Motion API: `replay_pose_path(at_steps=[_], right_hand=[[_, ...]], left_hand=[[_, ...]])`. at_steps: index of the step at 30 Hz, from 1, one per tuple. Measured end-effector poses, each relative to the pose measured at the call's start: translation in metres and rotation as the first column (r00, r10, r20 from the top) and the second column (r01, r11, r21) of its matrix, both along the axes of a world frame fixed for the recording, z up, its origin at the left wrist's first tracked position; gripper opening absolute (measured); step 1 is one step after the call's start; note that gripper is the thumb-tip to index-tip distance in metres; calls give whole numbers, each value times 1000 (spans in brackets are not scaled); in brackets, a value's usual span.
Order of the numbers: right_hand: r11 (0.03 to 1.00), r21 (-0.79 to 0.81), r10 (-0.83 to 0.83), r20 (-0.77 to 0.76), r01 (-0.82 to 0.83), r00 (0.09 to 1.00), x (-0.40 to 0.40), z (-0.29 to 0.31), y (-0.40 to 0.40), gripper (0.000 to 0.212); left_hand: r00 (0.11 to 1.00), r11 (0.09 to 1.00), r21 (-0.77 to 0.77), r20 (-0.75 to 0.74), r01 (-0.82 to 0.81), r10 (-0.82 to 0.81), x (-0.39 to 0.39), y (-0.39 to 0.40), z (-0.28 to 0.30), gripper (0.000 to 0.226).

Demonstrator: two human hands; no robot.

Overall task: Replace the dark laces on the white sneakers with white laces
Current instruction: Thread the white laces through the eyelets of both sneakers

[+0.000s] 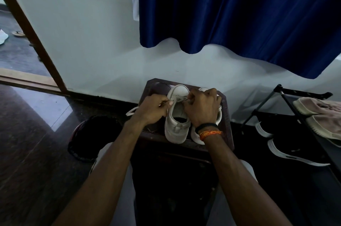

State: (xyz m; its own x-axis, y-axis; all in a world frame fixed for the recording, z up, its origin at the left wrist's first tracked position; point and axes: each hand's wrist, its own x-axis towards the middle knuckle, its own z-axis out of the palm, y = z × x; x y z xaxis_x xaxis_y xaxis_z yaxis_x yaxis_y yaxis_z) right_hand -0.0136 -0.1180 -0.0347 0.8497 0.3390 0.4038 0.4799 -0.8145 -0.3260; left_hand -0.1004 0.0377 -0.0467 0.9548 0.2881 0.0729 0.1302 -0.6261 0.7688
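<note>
Two hands pinch white lace (180,98); second sneaker (196,134) half-hidden.

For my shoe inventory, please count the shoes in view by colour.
White sneakers on the stool: 2
Black shoes with white soles on the rack: 2
Beige shoes on the rack: 2
Pale shoe beyond the doorway: 1
Total: 7

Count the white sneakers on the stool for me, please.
2. One white sneaker stands mid-stool, both hands working its white lace. The second sneaker sits just right of it, mostly hidden behind the right hand.
</note>
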Motion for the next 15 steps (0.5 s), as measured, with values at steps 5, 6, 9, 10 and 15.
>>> replay_pose_path(at_steps=[5,6,9,10,15], right_hand=[[997,41,-61,5,60,998,0,-1,2,19],[997,41,-62,0,62,998,1,-1,1,20],[997,41,-67,1,67,998,3,-1,-1,18],[997,47,-66,6,66,998,3,-1,-2,17],[998,39,-45,-25,46,999,1,-3,-1,16]], left_hand=[[971,972,-22,55,-234,235,0,6,-6,26],[942,944,-20,58,-329,330,-2,12,-9,28],[764,768,-104,80,-632,640,-17,38,-18,32],[681,682,-182,79,-708,728,-24,48,-21,32],[390,254,-606,-102,-754,915,-51,89,-23,29]])
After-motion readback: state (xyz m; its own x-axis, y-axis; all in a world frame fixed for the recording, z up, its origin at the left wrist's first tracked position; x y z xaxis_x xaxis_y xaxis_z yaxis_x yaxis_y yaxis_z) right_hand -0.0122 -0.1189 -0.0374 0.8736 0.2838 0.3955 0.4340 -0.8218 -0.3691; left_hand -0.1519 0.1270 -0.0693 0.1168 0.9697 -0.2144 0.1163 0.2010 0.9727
